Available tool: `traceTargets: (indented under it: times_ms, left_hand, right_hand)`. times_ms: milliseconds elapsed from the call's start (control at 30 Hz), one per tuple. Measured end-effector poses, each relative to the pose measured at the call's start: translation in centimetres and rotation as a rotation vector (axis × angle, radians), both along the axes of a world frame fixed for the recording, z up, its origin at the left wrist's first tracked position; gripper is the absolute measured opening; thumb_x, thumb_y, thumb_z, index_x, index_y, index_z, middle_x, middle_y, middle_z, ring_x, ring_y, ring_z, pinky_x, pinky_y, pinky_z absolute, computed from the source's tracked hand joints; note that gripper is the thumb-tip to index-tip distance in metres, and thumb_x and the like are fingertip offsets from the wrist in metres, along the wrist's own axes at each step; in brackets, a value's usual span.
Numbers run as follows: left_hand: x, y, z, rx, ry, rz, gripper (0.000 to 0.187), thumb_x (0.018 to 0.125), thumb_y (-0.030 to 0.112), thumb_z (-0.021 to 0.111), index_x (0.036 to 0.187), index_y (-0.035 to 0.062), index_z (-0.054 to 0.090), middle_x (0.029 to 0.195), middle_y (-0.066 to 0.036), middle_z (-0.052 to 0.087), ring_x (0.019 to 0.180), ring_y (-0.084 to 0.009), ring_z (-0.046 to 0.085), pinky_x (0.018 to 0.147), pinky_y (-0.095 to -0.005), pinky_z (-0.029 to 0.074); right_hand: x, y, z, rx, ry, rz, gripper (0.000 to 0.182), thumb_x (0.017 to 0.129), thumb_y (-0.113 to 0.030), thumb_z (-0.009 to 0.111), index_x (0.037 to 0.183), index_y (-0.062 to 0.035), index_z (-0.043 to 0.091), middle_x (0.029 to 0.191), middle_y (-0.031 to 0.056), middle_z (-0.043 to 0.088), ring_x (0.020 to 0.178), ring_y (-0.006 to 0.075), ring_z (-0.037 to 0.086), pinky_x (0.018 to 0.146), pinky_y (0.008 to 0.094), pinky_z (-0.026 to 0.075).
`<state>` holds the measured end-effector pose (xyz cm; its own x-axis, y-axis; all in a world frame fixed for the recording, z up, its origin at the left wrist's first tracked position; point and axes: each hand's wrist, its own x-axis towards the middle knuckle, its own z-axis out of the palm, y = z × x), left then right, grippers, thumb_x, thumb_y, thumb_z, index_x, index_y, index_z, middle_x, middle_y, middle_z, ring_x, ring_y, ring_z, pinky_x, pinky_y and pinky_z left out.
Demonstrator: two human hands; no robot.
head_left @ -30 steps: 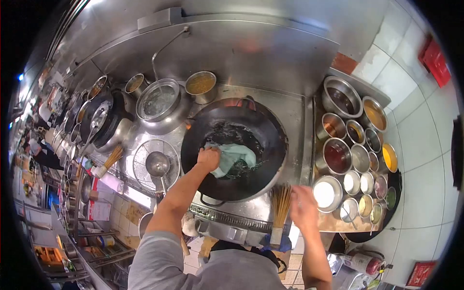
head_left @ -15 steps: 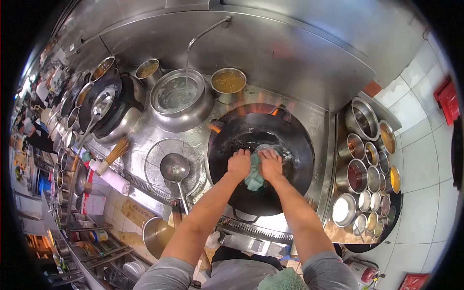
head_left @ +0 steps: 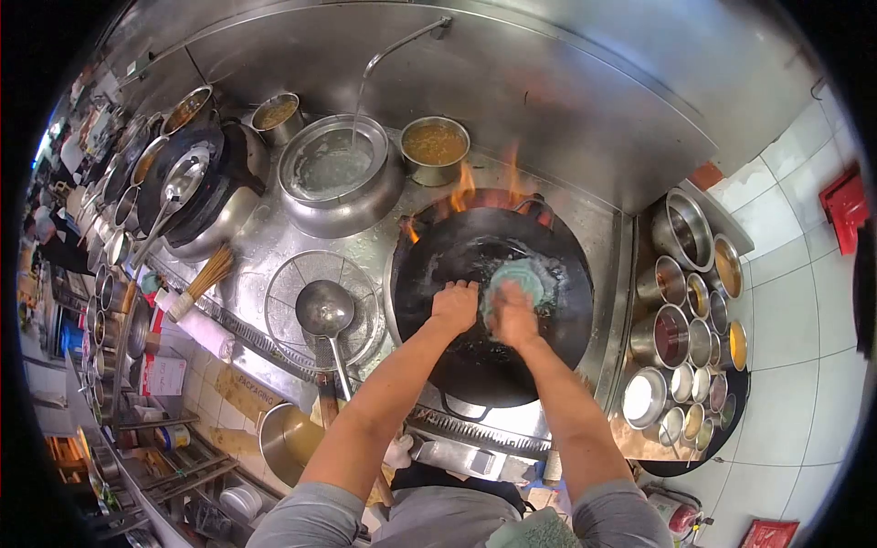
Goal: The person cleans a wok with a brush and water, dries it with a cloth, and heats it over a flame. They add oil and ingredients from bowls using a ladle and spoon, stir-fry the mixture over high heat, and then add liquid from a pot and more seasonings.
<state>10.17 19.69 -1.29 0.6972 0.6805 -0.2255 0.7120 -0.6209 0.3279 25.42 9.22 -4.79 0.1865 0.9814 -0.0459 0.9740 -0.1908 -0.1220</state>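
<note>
Both my hands are over a large black wok (head_left: 557, 338) that sits on a burner, with flames (head_left: 464, 187) rising behind its far rim. Bunched under my right hand (head_left: 513, 313) is a wet green cloth (head_left: 523, 276), pressed against the wok's inner surface and partly covered by my blurred fingers. My left hand (head_left: 456, 305) lies to the left of the cloth, low over the wok, its fingers bent and close together; whether anything is beneath them is hidden.
Left of the wok, a ladle (head_left: 324, 309) rests on a round wire strainer (head_left: 285, 290). Behind stand a large water pot (head_left: 340, 212) and a pot of yellow-brown food (head_left: 434, 144). A bamboo brush (head_left: 212, 270) lies further left. Metal seasoning containers (head_left: 671, 333) crowd the right side.
The green cloth has moved up and right in the wok with my right hand, away from my left hand. The flames behind the wok are taller.
</note>
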Motion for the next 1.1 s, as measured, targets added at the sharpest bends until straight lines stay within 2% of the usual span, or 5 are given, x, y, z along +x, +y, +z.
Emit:
traceTargets:
  times_ms: [400,567,733,867,1100]
  left_hand:
    - [1.5,-0.6,-1.8,0.054,0.017,-0.132,0.023,0.086,0.015,0.067,0.108,0.0085,0.072,0.123,-0.014,0.07,0.114,-0.0324,0.068,0.091,-0.0443,0.057]
    - [0.7,0.4,-0.9,0.258,0.047,-0.301,0.014,0.089,0.022,0.068,0.093,0.0114,0.075,0.117,-0.015,0.073,0.111,-0.0335,0.069,0.092,-0.0435,0.055]
    - [-0.6,4.1,2.5,-0.311,-0.448,-0.031,0.03,0.089,0.026,0.068,0.104,-0.0002,0.063,0.114,-0.027,0.069,0.104,-0.0498,0.066,0.095,-0.0493,0.053]
    - [2.5,3.3,-1.1,-0.377,-0.652,0.458,0.05,0.092,0.031,0.068,0.129,0.0041,0.048,0.113,-0.036,0.065,0.108,-0.0534,0.063,0.094,-0.0534,0.052]
    - [2.7,-0.1,-1.1,-0.112,-0.103,0.166,0.05,0.086,0.013,0.074,0.131,0.008,0.053,0.118,-0.027,0.063,0.11,-0.0437,0.067,0.091,-0.0495,0.058]
  right_hand:
    - [0.3,-1.6,3.0,-0.019,0.201,0.139,0.053,0.074,-0.019,0.083,0.124,-0.0093,0.069,0.144,0.0145,0.053,0.133,0.0339,0.05,0.11,0.0464,0.042]
    - [2.1,-1.5,2.4,-0.096,0.264,0.307,0.017,0.087,-0.012,0.067,0.1,-0.0048,0.075,0.104,0.0127,0.072,0.106,0.0351,0.064,0.096,0.0433,0.051]
    - [7.4,-0.8,8.3,-0.051,0.832,-0.108,0.02,0.088,-0.021,0.067,0.097,-0.0035,0.073,0.09,0.0178,0.074,0.086,0.0399,0.071,0.08,0.044,0.056]
    - [6.8,1.9,5.5,0.308,0.467,-0.267,0.02,0.089,-0.022,0.068,0.098,-0.0048,0.073,0.099,0.018,0.072,0.092,0.0407,0.069,0.083,0.0479,0.055]
    - [1.0,1.3,1.3,0.078,0.051,-0.014,0.021,0.085,-0.011,0.06,0.102,-0.0067,0.072,0.117,0.0163,0.067,0.11,0.0376,0.062,0.093,0.0518,0.05]
